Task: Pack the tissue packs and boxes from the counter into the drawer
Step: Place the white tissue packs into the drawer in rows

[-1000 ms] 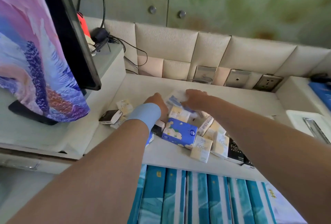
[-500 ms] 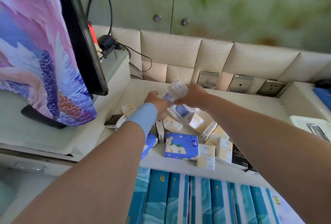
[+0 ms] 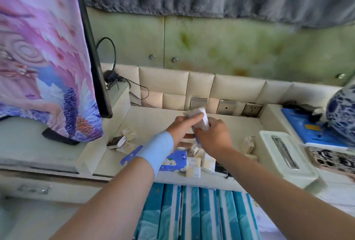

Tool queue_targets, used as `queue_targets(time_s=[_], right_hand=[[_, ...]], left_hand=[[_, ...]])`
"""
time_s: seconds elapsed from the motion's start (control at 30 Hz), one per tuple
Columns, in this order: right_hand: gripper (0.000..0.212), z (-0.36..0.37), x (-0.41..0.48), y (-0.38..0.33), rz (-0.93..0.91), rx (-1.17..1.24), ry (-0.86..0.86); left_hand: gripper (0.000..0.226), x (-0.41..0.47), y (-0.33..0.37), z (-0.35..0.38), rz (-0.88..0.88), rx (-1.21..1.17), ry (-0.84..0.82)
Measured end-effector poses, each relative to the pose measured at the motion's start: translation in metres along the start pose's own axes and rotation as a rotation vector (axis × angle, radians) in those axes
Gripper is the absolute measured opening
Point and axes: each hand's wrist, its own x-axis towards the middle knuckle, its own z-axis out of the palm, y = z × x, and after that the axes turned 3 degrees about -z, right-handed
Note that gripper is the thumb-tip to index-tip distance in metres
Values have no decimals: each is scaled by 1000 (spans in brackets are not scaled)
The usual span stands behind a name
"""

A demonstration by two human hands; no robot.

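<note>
Left hand [image 3: 180, 132] and right hand [image 3: 213, 138] both curl their fingers round a few tissue packs [image 3: 201, 119], held above the counter [image 3: 153, 120] behind the pile [image 3: 194, 166]. Judged light, soft and slick-wrapped, so squeeze the flat faces. Half a second earlier the bundle sat lower and looser.

A single view is given, taken from head height and tilted forward and down onto the counter [image 3: 151, 118] at close range; the frame edges are apparently bent by the wide lens.
</note>
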Motion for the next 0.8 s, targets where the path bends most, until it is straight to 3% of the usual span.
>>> queue_targets(time_s=[0.1, 0.2, 0.3, 0.47, 0.6, 0.8], right_hand=[[30, -24, -47, 14, 115, 269, -170], [51, -48, -87, 20, 139, 527, -397], [53, -59, -117, 27, 93, 467, -375], [66, -58, -165, 53, 86, 417, -401], [108, -48, -194, 65, 111, 279, -518], [68, -45, -209, 74, 247, 302, -534]], left_hand=[[63, -24, -26, 25, 10, -89, -12], [43, -50, -47, 38, -44, -179, 47], [33, -81, -61, 34, -122, -355, 22], [31, -135, -89, 35, -139, -303, -27], [38, -154, -114, 42, -150, -225, -9], [30, -159, -138, 41, -282, -219, 39]])
